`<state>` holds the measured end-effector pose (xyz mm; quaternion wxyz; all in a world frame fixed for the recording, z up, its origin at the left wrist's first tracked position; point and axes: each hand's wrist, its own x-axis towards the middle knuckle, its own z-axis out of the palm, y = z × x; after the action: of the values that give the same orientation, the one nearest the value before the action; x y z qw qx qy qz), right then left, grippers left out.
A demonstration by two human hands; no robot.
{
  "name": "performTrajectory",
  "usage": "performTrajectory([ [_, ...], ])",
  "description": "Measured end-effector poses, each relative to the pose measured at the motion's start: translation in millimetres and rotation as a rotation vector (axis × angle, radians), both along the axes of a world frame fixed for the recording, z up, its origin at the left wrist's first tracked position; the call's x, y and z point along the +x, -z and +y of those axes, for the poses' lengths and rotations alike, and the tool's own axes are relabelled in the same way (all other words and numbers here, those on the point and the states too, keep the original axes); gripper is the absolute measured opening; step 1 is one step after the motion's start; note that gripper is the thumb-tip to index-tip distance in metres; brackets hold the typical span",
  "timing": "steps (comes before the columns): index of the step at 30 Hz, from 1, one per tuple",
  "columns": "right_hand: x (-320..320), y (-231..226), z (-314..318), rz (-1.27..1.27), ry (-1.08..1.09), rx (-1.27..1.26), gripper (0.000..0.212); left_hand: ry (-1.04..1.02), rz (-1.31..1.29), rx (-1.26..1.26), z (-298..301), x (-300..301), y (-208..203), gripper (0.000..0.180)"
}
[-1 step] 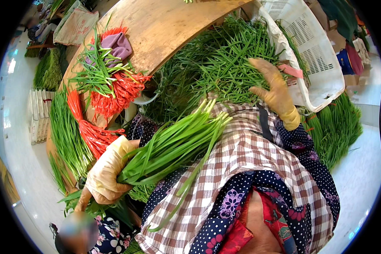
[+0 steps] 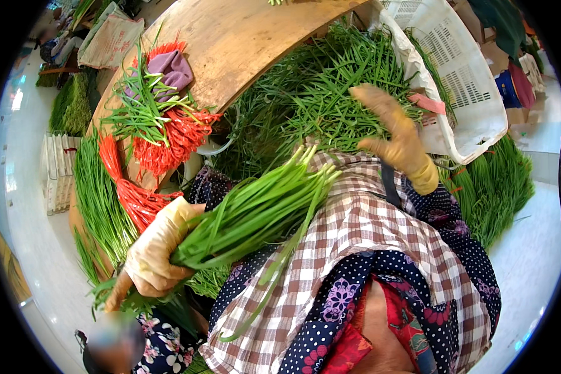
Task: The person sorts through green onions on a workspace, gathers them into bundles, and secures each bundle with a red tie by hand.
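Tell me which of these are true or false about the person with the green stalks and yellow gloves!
1. The left hand grips a bundle of green stalks. True.
2. The right hand holds scissors. False: it is open over the loose pile of greens, holding nothing.
3. The red ties lie on the wooden board. True.
4. The basket is black. False: it is white.

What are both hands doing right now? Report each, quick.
Left hand: closed around a bunch of green stalks.
Right hand: open, fingers spread, reaching into the loose pile of greens, gripping nothing.
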<state>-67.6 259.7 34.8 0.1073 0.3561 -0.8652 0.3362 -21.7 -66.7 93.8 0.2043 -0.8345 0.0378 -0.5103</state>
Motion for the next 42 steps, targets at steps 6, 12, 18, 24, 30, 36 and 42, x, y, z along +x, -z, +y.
performTrajectory([
  [6, -6.1, 8.1, -85.1, -0.883, -0.773, -0.336, 0.111, -0.064, -0.897, -0.086, -40.9, -31.9, 15.3, 0.034],
  [12, -47.6, 4.4, -95.1, -1.286, -0.685, -0.748, 0.092, -0.471, -1.958, -0.213, -49.5, -172.5, 5.5, 0.011],
  [18, -87.3, 24.5, -96.2, -1.752, -0.515, -0.9, 0.079, -0.975, -2.531, -0.303, -67.5, -261.1, 60.4, 0.013],
  [24, -90.1, 36.3, -88.8, -1.856, -0.53, -1.098, 0.072, -0.951, -2.62, -0.473, -62.2, -282.4, 83.0, 0.014],
  [30, -78.6, 53.6, -80.5, -1.772, -0.049, -0.975, 0.077, -1.439, -2.312, -0.55, -111.1, -287.4, 115.2, 0.017],
  [36, -71.8, -16.5, -67.1, 0.026, 0.153, -0.208, 0.041, -1.682, -2.116, -0.585, -83.3, -295.9, 107.9, 0.02],
  [42, -99.1, -10.7, -111.5, 0.559, -0.06, 0.344, 0.01, -1.919, -2.02, -0.513, -105.2, -311.6, 121.8, 0.026],
])
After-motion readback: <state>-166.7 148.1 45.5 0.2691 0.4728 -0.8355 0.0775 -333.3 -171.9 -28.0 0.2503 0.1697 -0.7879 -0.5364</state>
